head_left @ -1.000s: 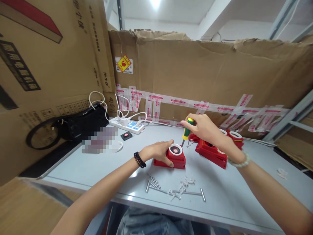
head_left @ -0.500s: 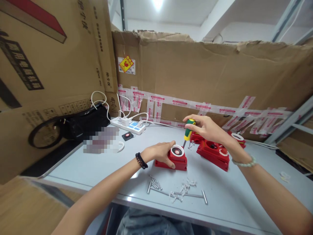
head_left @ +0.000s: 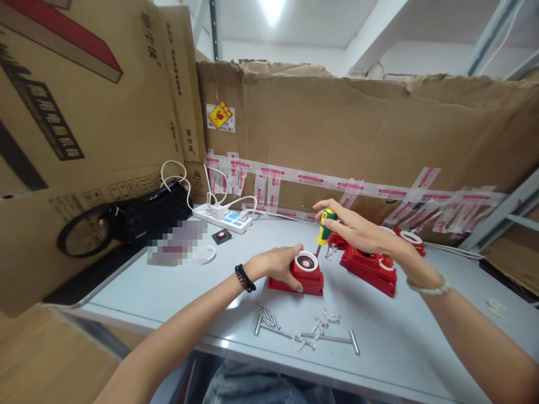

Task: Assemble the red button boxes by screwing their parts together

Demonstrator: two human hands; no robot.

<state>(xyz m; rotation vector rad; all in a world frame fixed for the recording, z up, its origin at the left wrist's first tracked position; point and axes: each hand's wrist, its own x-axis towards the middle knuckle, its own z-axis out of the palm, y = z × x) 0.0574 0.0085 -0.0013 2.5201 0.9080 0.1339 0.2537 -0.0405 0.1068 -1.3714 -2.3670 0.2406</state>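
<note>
A red block-shaped part point(head_left: 313, 284) with a white ring point(head_left: 306, 261) on top lies on the table. My left hand point(head_left: 281, 266) grips its left side, thumb in front. Over its back right corner stands a screwdriver point(head_left: 325, 225) with a green and yellow handle, tip down at the part. My right hand point(head_left: 351, 225) has thumb and fingers around that handle, the fingers stretched more than curled. Beneath and behind the right hand are more red parts point(head_left: 370, 273), one with a white ring point(head_left: 410, 237).
Near the front edge of the table point(head_left: 168, 297) lie two T-shaped metal rods point(head_left: 354, 341), several metal pins point(head_left: 270, 318) and clear plastic scraps point(head_left: 320, 325). A power strip point(head_left: 236, 220), a black bag point(head_left: 147, 216) and a small black square point(head_left: 221, 236) are at the back left.
The fingers of my right hand have straightened and shifted around the screwdriver handle. My left hand still holds the red part. The view has shifted slightly.
</note>
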